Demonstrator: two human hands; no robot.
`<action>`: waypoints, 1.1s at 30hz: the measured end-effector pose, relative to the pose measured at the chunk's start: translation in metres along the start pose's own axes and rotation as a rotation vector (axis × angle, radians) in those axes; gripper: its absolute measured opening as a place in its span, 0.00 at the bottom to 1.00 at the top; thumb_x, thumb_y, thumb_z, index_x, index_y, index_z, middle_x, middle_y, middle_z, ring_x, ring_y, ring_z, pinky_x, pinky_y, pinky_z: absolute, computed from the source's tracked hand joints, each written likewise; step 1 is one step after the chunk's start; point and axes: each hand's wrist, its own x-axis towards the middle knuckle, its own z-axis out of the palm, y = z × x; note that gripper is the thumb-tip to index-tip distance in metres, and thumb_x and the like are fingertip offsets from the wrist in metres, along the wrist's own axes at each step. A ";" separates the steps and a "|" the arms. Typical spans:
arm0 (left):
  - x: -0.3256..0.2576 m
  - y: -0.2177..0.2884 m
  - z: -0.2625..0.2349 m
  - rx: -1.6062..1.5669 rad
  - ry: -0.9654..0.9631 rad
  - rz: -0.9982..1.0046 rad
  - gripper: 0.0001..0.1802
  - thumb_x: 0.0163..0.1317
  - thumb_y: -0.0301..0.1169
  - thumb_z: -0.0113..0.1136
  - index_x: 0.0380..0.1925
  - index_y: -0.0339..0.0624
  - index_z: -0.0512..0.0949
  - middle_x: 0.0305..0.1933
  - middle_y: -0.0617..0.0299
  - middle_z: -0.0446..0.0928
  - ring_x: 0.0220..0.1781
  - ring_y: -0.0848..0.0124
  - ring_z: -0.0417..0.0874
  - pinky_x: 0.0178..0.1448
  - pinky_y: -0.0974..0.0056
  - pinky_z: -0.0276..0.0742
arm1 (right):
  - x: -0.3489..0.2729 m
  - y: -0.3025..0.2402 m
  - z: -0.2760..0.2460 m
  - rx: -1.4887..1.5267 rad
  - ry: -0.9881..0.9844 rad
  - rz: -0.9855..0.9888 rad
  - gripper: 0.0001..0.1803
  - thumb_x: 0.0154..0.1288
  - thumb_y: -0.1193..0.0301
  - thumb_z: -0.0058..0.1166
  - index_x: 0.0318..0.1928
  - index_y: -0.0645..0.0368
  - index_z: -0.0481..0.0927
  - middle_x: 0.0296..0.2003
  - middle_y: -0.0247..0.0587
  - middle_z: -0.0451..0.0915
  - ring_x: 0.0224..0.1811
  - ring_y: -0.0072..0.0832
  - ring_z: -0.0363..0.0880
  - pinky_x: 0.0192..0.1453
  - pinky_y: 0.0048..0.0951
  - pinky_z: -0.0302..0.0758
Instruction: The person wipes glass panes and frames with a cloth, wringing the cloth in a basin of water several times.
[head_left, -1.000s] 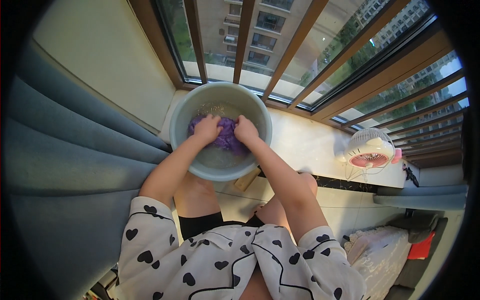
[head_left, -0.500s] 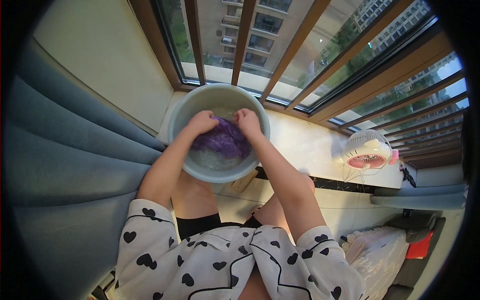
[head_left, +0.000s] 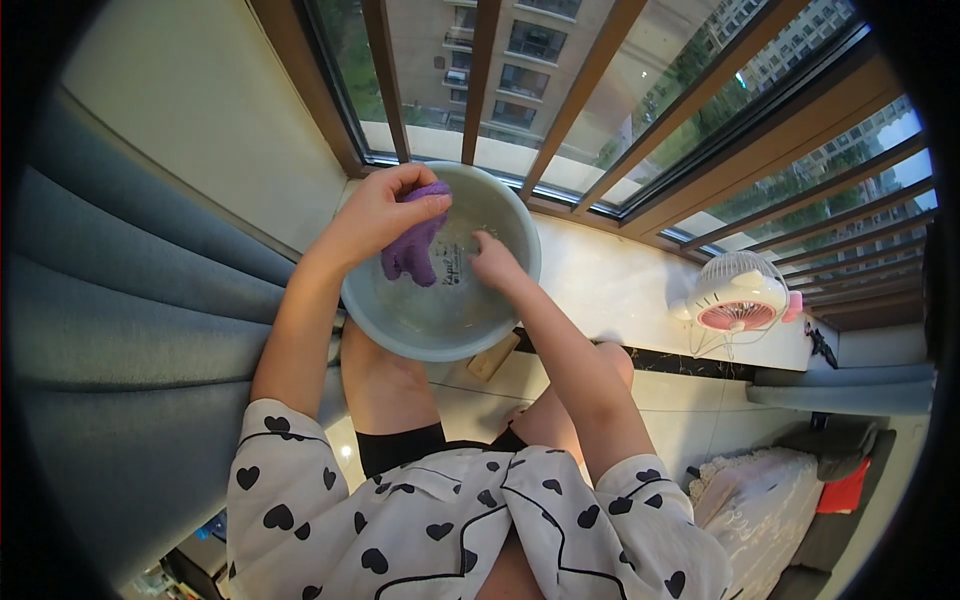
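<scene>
A: Held what, and where?
B: Pinched bunched purple cloth (head_left: 410, 252) in left hand (head_left: 378, 213), over the basin's (head_left: 516, 216) left side, presumably to drain inside.
A: And with the right hand (head_left: 496, 265)?
B: Reached inside the basin's right side, loosely curled; could not tell whether gripping.

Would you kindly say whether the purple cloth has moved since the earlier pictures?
Yes: in the left hand, the purple cloth has shifted toward the upper left of the basin.
</scene>
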 end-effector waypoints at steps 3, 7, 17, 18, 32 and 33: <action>0.003 -0.022 -0.002 -0.018 0.007 -0.002 0.10 0.60 0.34 0.62 0.34 0.39 0.76 0.31 0.67 0.75 0.34 0.80 0.73 0.40 0.72 0.71 | -0.023 -0.028 0.015 -0.642 -0.333 0.045 0.35 0.59 0.65 0.49 0.69 0.44 0.60 0.73 0.50 0.45 0.73 0.59 0.41 0.70 0.56 0.53; 0.035 -0.117 0.000 0.087 0.083 -0.038 0.10 0.60 0.33 0.61 0.38 0.39 0.77 0.34 0.63 0.79 0.37 0.71 0.78 0.44 0.66 0.73 | -0.019 -0.023 0.026 -0.850 -0.389 0.134 0.40 0.60 0.54 0.49 0.72 0.40 0.53 0.75 0.46 0.38 0.76 0.55 0.33 0.74 0.55 0.38; 0.047 -0.243 0.035 0.890 0.041 -0.249 0.24 0.62 0.42 0.53 0.57 0.48 0.71 0.59 0.51 0.71 0.60 0.52 0.74 0.59 0.54 0.73 | -0.028 -0.041 0.010 -0.602 -0.215 0.082 0.36 0.58 0.62 0.55 0.68 0.48 0.61 0.68 0.53 0.56 0.71 0.52 0.54 0.70 0.53 0.58; 0.044 -0.265 0.013 0.991 0.157 -0.241 0.24 0.59 0.43 0.56 0.55 0.48 0.72 0.58 0.53 0.73 0.59 0.54 0.75 0.59 0.54 0.73 | -0.027 -0.057 0.022 -0.629 -0.233 0.075 0.34 0.59 0.62 0.54 0.67 0.50 0.62 0.67 0.53 0.57 0.70 0.51 0.56 0.69 0.52 0.60; 0.004 -0.053 0.034 0.102 -0.078 -0.077 0.07 0.54 0.31 0.60 0.24 0.43 0.72 0.26 0.70 0.69 0.29 0.82 0.70 0.31 0.72 0.67 | -0.038 -0.074 -0.020 1.429 -0.423 0.645 0.25 0.71 0.52 0.38 0.54 0.58 0.73 0.47 0.46 0.79 0.52 0.42 0.78 0.57 0.50 0.74; 0.006 -0.050 0.037 -0.083 -0.118 -0.106 0.07 0.54 0.32 0.60 0.26 0.42 0.74 0.27 0.67 0.72 0.30 0.79 0.72 0.33 0.69 0.69 | -0.031 -0.063 -0.017 1.523 -0.420 0.599 0.23 0.71 0.55 0.37 0.53 0.59 0.73 0.47 0.47 0.78 0.52 0.41 0.78 0.56 0.48 0.75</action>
